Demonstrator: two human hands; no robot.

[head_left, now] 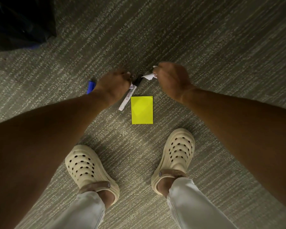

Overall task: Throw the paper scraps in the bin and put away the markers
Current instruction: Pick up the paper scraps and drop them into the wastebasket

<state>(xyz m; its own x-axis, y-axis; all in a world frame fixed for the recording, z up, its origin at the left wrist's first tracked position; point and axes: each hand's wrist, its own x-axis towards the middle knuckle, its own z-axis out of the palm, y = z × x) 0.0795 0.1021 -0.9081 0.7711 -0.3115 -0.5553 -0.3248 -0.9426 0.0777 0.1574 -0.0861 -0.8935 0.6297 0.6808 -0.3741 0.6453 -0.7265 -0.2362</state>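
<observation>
A: Near first: standing on carpet [205, 47], clogs [91, 171] at the bottom of view, both arms reaching down and forward.

B: Loose items?

A: Yellow sheet [142, 109] flat on the carpet just ahead of the feet, untouched, long axis running away from the feet. Just left of it, white marker [128, 96], black cap end [138, 80] pointing up-right and away, tail end pointing back toward the left foot. Long axis diagonal.

B: Hands?

A: Left hand [113, 85] over the marker's upper half, fingers curled down at the cap end; real grip or mere touch, cannot tell (fingertips hidden behind the knuckles). Right hand [172, 78] closed into a fist around a white paper scrap [149, 76], crumpled corner sticking out toward the marker cap.

B: Further out?

A: Blue marker [90, 86] on the carpet beyond the left wrist, mostly hidden, near-upright in frame. Dark object [20, 22] in the far left corner, possibly the bin, too dim to confirm.

B: Step?

A: Pickup stage, probably. Next: secure the white marker along its barrel, collect the yellow sheet and blue marker, then carry scraps to the bin.
</observation>
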